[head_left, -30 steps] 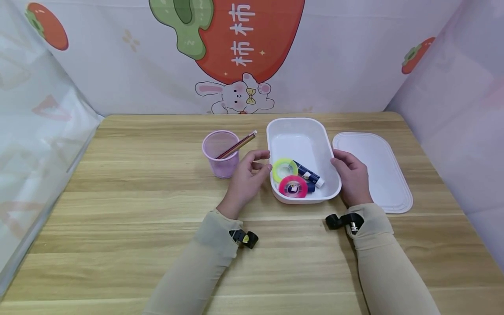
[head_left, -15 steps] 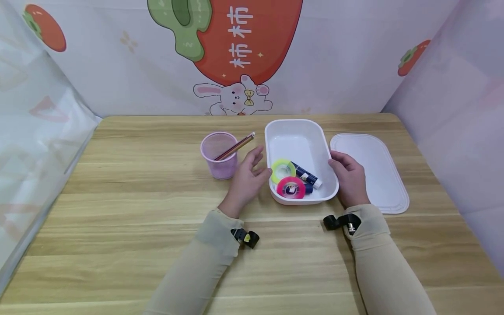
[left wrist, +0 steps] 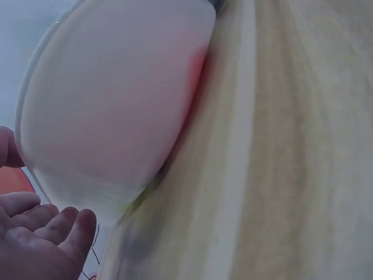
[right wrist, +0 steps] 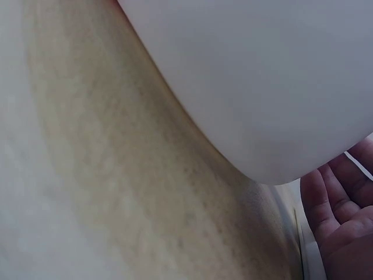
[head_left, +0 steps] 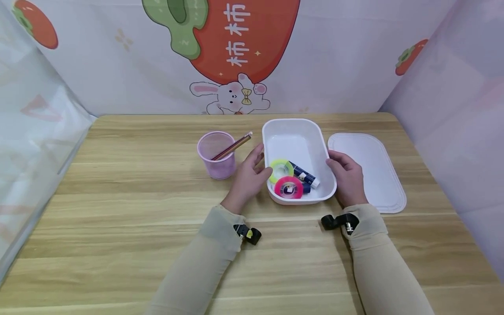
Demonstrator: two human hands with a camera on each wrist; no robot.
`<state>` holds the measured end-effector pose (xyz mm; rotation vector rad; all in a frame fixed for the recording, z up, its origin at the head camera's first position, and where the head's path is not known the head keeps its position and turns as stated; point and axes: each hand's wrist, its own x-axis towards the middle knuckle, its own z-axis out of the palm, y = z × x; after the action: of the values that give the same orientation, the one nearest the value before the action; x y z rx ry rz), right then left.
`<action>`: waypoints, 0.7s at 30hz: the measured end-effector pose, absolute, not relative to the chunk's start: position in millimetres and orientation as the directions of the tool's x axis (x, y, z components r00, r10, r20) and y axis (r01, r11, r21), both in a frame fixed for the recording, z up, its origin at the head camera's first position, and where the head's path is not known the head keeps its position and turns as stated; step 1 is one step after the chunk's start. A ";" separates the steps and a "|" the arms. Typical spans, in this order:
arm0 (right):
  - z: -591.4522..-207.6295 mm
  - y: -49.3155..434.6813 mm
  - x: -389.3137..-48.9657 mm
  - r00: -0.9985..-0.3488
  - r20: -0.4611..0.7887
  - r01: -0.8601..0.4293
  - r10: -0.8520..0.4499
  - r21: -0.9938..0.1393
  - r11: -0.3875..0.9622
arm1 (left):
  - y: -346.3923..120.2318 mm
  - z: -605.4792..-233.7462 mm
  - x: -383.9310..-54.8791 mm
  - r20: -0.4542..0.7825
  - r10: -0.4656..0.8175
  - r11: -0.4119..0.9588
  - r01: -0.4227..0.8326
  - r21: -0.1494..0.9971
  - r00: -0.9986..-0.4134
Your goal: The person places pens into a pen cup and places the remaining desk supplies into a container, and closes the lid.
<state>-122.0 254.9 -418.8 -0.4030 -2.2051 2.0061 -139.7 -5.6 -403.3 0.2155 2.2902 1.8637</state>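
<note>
In the head view, a white plastic box (head_left: 293,142) stands on the table between the two hands. Inside its near end lie a yellow-green tape roll (head_left: 281,170), a pink tape roll (head_left: 289,188) and two dark blue tubes, one with a white cap (head_left: 305,175). My left hand (head_left: 249,179) is at the box's left side, thumb at the rim, fingers extended along the wall. On the right side, my right hand (head_left: 347,177) rests its thumb near the rim with fingers loosely bent. Both wrist views show relaxed fingers beside the box wall; exact contact is partly hidden.
Left of the box stands a pink-purple mesh cup (head_left: 218,168) with pencils (head_left: 232,146) leaning in it. A white lid (head_left: 374,175) lies flat on the wooden table (head_left: 118,210), right of the box. A printed cloth (head_left: 334,57) hangs behind the table.
The left fingers came away from the box's side and now lie closer along it. The right hand keeps its place. Box and contents look unmoved; the head view has shifted slightly.
</note>
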 end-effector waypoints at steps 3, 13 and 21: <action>-417.7 254.4 -122.1 -0.955 -0.080 0.108 0.286 -0.991 0.082 | -4.6 -402.7 -139.5 -0.071 0.229 0.222 -0.019 0.975 -0.971; -415.6 255.3 -122.7 -0.952 -0.088 0.118 0.293 -0.989 0.089 | -5.5 -404.4 -138.5 -0.085 0.261 0.236 -0.022 0.972 -0.961; -415.9 255.2 -121.3 -0.946 -0.120 0.151 0.301 -0.985 0.080 | -8.0 -409.7 -133.9 -0.085 0.277 0.245 -0.015 0.969 -0.957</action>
<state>-121.3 255.2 -415.9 -0.4669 -2.2219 2.0036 -133.9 -8.0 -409.7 0.2452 2.2784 1.7784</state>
